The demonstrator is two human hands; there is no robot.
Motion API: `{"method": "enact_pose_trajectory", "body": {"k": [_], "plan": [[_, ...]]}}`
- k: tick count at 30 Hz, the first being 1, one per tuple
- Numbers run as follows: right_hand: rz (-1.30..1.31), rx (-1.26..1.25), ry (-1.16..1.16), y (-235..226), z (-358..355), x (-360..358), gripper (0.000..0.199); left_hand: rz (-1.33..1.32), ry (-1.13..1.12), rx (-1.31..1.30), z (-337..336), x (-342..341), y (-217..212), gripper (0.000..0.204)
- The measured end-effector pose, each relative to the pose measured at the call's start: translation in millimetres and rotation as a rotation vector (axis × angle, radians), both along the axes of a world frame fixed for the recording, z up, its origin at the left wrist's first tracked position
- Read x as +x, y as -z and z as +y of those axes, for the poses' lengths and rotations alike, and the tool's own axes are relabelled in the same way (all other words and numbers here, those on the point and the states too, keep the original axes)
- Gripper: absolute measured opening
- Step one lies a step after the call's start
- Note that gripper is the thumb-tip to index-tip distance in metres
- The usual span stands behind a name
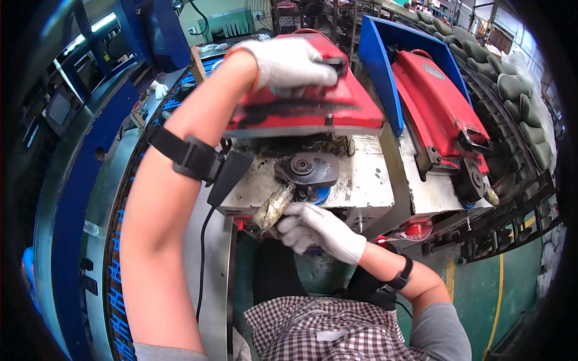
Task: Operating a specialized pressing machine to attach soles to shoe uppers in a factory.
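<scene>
My left hand (295,63), in a white knit glove, is closed on the black handle (337,65) of a red machine cover (355,102). The cover is raised over its pale, worn base (367,180) and is partly blurred. A dark round pivot block (304,167) sits on the base, and a lever handle wrapped in shiny yellowish tape (274,207) sticks out from it towards me. Just beside that lever is my right hand (316,231), also gloved, its fingers loosely curled and apart. I cannot tell whether its fingertips touch the lever.
To the right stands a second machine with a red cover (433,96), lowered, and a blue guard (376,66) around it. Racks of dark green rounded pieces (515,87) line the far right. On the left runs a conveyor with blue parts (117,259); another person's gloved hand (159,90) is beyond it.
</scene>
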State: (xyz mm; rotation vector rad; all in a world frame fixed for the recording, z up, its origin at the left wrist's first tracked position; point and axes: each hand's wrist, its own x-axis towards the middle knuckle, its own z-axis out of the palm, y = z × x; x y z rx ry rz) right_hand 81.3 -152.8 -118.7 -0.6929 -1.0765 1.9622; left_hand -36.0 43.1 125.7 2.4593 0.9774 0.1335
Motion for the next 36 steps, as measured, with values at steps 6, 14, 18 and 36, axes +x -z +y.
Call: {"method": "enact_pose_trajectory", "body": {"k": [6,14,18,36], "plan": [[0.414,-0.154,-0.076,-3,15,-42,0.063,0.146,0.041,0.088,-15,-4,75,0.049],[0.748,-0.423,0.009,-9,12,-40,0.044,0.145,-0.056,0.254,-29,-1,84,0.055],[0.742,-0.426,0.065,-11,-7,1,0.05,0.129,-0.076,0.24,-27,-5,94,0.054],[-1.982,0.465,1.317,-73,-92,364,0.038,-0.609,-0.275,0.21,-40,15,122,0.031]]}}
